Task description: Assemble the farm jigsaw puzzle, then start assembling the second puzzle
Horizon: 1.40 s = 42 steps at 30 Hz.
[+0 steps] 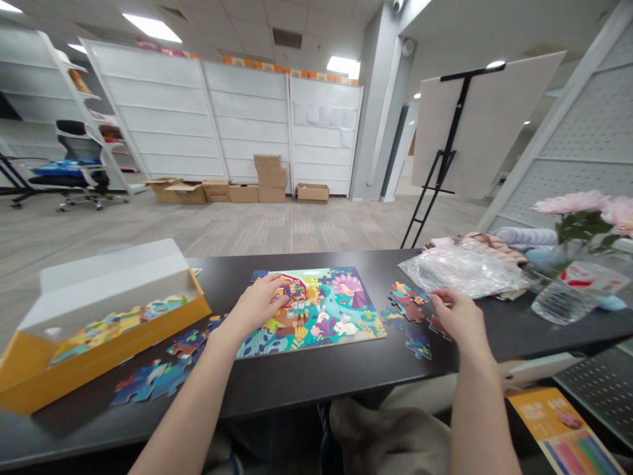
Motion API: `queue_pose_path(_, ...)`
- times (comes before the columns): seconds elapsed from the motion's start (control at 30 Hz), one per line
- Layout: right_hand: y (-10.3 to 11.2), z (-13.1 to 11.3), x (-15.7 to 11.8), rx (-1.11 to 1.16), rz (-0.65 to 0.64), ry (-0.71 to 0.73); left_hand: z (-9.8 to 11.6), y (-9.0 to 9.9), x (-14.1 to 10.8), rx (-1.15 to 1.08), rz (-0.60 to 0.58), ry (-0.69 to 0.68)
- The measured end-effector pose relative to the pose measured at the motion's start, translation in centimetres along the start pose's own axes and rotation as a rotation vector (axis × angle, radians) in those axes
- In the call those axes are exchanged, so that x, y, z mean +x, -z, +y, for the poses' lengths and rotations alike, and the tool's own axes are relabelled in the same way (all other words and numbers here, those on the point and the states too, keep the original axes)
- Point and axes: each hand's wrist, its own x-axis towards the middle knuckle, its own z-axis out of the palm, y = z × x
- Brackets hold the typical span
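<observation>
A colourful jigsaw puzzle (341,310) with white rabbits, a pink peacock and a red barn lies on the dark table. My left hand (260,305) rests on its left part, fingers stretched out and covering some of the picture. To the right of the puzzle is a small heap of loose puzzle pieces (413,310). My right hand (459,318) is at the heap's right edge with thumb and fingers bent together; what is between them, if anything, is hidden. More loose pieces (158,379), mostly blue, lie left of the puzzle, partly behind my left forearm.
An open yellow box (123,359) with more pieces inside stands at the left. Clear plastic wrapping (465,267), a glass vase (568,297) with pink flowers and folded cloth occupy the right end. A yellow package (558,422) sits below the table edge at lower right.
</observation>
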Motion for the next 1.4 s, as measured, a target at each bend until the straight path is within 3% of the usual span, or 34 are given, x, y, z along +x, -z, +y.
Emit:
queue_pose_path(0.17, -1.5, 0.1, 0.9, -0.022, -0.075, 0.079, 0.5, 0.9, -1.4, -0.027, 0.08, -0.06)
queue_pose_path(0.43, -1.4, -0.9, -0.2, -0.077, -0.342, 0.143, 0.3, 2.6, -3.6, -0.023, 0.168, -0.073)
queue_pose_path(0.6, -1.7, -1.3, -0.4, -0.115, -0.305, 0.127, -0.3, 3.4, -4.7, 0.004, 0.177, -0.072)
queue_pose_path(0.8, -1.3, -0.8, -0.2, 0.18, -0.309, 0.113, -0.8, 3.8, -5.4, 0.011, 0.176, -0.077)
queue_pose_path(0.93, 0.0, -0.9, -0.5, 0.439, -0.297, -0.077, -0.6, 4.0, -5.3, -0.018, 0.181, -0.078)
queue_pose_path(1.03, 0.9, -2.4, -1.3, 0.624, -0.29, -0.193, 0.0, 4.1, -5.1, -0.055, 0.206, -0.089)
queue_pose_path(1.2, 0.3, -6.8, -2.8, 0.78, -0.341, -0.066, 1.7, 3.7, -4.6, -0.164, 0.2, -0.146)
queue_pose_path(1.4, -1.9, -12.9, -5.5, 0.959, -0.615, 0.059, 4.6, 2.9, -4.1, -0.381, 0.064, -0.139)
